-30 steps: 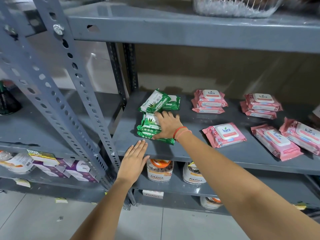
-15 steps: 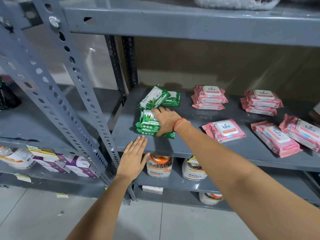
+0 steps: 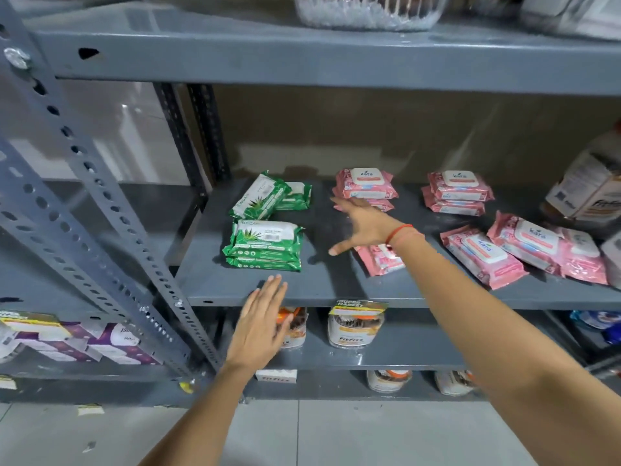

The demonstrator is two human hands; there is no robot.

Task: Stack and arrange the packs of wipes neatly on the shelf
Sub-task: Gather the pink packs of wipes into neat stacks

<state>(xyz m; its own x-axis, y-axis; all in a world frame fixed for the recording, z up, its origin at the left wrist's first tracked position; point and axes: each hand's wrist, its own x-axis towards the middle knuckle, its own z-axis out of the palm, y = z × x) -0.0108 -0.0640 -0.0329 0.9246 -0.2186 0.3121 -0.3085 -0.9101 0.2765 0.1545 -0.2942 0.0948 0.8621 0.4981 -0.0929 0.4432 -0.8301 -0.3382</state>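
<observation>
Up on the grey shelf (image 3: 336, 290), the right hand (image 3: 364, 227) hovers spread and empty over a lone pink wipes pack (image 3: 379, 260). Left of it sits a neat stack of green aloe packs (image 3: 263, 245), with two more green packs (image 3: 268, 198) farther back. Pink Kara stacks (image 3: 364, 186) line the far side. The left hand (image 3: 262, 326), fingers together and flat, reaches toward the shelf's near edge.

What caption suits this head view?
Right hand reaches, open, over a loose pink pack; left hand hovers by the shelf edge.
</observation>
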